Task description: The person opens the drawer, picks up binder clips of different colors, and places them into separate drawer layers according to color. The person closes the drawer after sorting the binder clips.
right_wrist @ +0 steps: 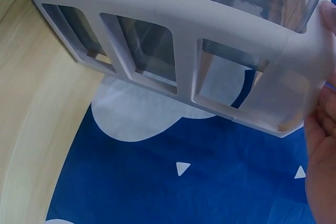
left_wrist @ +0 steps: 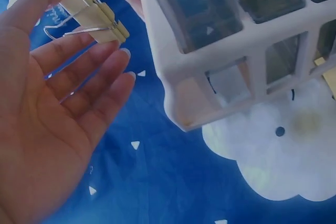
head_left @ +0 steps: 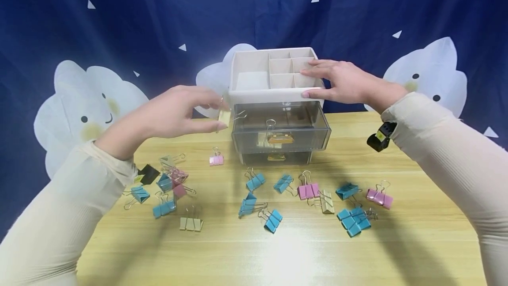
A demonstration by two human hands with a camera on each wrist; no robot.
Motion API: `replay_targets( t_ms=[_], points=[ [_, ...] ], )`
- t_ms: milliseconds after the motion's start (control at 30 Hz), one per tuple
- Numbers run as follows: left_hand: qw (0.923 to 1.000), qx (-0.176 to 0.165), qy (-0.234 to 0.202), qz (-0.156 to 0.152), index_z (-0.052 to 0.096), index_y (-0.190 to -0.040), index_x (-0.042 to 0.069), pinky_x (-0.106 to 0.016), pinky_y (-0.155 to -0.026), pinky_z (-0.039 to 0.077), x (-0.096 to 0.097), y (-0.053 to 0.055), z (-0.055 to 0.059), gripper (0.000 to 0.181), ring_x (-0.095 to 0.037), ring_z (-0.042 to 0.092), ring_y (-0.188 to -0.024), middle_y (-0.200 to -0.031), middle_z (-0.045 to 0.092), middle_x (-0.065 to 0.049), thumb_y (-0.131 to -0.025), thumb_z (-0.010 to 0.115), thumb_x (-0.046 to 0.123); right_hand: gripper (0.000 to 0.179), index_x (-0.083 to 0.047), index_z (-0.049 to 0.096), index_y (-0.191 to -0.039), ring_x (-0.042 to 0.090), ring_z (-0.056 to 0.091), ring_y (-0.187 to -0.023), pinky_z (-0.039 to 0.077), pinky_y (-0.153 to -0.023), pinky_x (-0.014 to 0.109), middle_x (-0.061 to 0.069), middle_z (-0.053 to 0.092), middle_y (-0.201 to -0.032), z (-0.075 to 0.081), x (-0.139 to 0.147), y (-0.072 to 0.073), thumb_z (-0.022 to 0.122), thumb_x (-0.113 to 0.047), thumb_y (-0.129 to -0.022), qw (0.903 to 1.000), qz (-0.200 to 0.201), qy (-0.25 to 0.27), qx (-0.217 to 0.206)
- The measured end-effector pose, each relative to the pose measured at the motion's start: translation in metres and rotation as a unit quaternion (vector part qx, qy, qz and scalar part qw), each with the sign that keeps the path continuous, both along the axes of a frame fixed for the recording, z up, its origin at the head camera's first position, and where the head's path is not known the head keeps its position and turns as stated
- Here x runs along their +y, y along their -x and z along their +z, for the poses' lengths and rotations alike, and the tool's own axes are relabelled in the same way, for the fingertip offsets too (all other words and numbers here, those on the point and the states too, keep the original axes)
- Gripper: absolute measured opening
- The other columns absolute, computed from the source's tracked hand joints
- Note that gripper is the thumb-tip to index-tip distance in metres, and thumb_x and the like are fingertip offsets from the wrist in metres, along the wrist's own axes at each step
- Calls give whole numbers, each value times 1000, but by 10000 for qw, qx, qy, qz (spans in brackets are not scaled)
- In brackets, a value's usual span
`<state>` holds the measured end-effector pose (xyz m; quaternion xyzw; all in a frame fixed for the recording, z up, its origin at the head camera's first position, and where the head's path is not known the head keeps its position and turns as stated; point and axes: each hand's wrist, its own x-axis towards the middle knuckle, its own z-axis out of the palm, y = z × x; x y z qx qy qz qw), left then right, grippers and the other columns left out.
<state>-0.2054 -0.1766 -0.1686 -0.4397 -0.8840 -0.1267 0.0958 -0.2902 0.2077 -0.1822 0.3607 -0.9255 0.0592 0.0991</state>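
Observation:
A pale yellow binder clip (left_wrist: 94, 14) is pinched between the thumb and fingers of my left hand (head_left: 174, 111), just left of the pulled-out upper drawer (head_left: 258, 142). One of its wire handles points toward that drawer. Through the smoky drawer front, another yellow binder clip (head_left: 263, 139) shows inside, its wire loop standing up. My right hand (head_left: 345, 80) rests on the right end of the white organizer (head_left: 274, 96), fingers extended over the top compartments and thumb at the front rim. Part of that hand is cut off in the right wrist view.
Below the open drawer sits a lower drawer (head_left: 258, 159) with a gold handle. Blue, pink and yellow binder clips lie scattered on the wooden table (head_left: 222, 259), including a pink clip (head_left: 216, 159) near the organizer's left. A blue curtain (head_left: 198, 8) hangs behind.

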Motion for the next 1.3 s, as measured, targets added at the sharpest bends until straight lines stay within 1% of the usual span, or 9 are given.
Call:
replay_targets(
  t_ms=[167, 267, 433, 533, 633, 700, 800, 1033, 1300],
  points=[
    [9990, -288, 175, 292, 69, -121, 19, -34, -75, 50, 16, 6, 11, 39, -14, 61, -101, -112, 67, 6, -88, 71, 42, 71, -10, 47, -146, 32, 27, -143, 27, -110, 59, 16, 35, -154, -1, 0, 1, 59, -55, -93, 10000, 3, -1, 2],
    [9975, -461, 411, 330, 69, -120, 22, -34, -77, 47, 25, 12, 17, 39, -13, 59, -101, -109, 67, 8, -88, 70, 45, 71, -10, 46, -146, 32, 27, -143, 27, -110, 59, 16, 35, -154, -1, 0, 1, 59, -55, -93, 10000, -2, 3, 1],
    [9950, -649, 738, 153, 70, -116, 21, -36, -87, 48, 38, 22, 24, 35, -13, 61, -102, -107, 68, 6, -90, 69, 45, 70, -10, 47, -146, 32, 27, -143, 27, -110, 58, 16, 36, -153, -1, 0, 2, 59, -54, -93, 10000, 21, 18, 42],
    [9937, -554, 972, 13, 71, -105, 20, -34, -81, 48, 46, 28, 25, 29, -13, 62, -89, -95, 68, 5, -92, 66, 44, 70, -10, 47, -146, 32, 28, -143, 27, -110, 58, 16, 36, -153, -1, 0, 2, 60, -54, -93, 10000, 36, 41, 63],
    [9911, -407, 1262, -84, 67, -92, 19, -32, -66, 43, 54, 33, 24, 25, -14, 55, -70, -76, 61, 5, -93, 63, 44, 70, -9, 47, -146, 33, 28, -143, 27, -110, 59, 17, 36, -153, -1, -1, 1, 60, -54, -93, 10000, 16, 59, 37],
    [9890, -342, 1436, -127, 65, -88, 19, -33, -62, 40, 58, 35, 22, 25, -14, 50, -66, -71, 56, 5, -93, 62, 44, 70, -9, 47, -146, 33, 28, -143, 27, -110, 59, 17, 35, -153, -1, -1, 1, 60, -54, -93, 10000, 16, 63, 21],
    [9864, -331, 1607, -93, 65, -88, 19, -33, -63, 40, 65, 37, 19, 24, -15, 50, -66, -70, 56, 5, -93, 63, 42, 70, -9, 48, -145, 33, 28, -143, 28, -110, 59, 17, 36, -153, -2, -2, 1, 60, -53, -93, 9999, 39, 78, 52],
    [9783, -282, 2030, 320, 58, -82, 15, -34, -63, 41, 76, 40, 7, 33, -20, 50, -66, -66, 50, 1, -92, 63, 46, 70, -9, 48, -145, 31, 28, -143, 27, -110, 58, 17, 36, -153, -1, -2, 1, 60, -53, -93, 9999, 76, 85, 79],
    [9707, -331, 2319, 542, 61, -80, 15, -36, -63, 47, 85, 43, -2, 31, -19, 55, -67, -70, 59, 1, -91, 66, 44, 70, -10, 47, -146, 32, 27, -144, 26, -111, 58, 16, 35, -154, -1, -2, 1, 60, -54, -93, 10000, 36, 74, 50]
  ],
)
